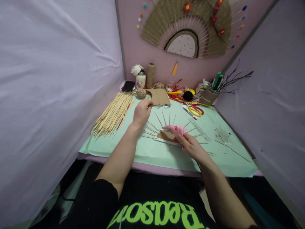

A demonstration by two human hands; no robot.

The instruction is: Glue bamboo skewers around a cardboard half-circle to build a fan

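My right hand (189, 144) grips a pink glue gun (175, 129) by its handle, its nozzle pointing left. Below the nozzle lies a half-round piece of brown cardboard (166, 135) with a white strip along its straight edge. Thin wooden sticks (152, 125) fan outward from its curved edge on both sides. My left hand (142, 112) is raised over the table left of the fan, fingers pinched together. What it holds, if anything, is too small to make out. A square of cardboard (160, 96) lies just beyond that hand.
A large pile of wooden sticks (114, 114) lies at left. Twine (141, 93), a phone (128, 86) and a bottle (140, 79) stand behind. Yellow-handled scissors (194, 111), a clear ruler (200, 129) and a container (209, 96) with twigs are at right. A decorated fan (186, 31) hangs above.
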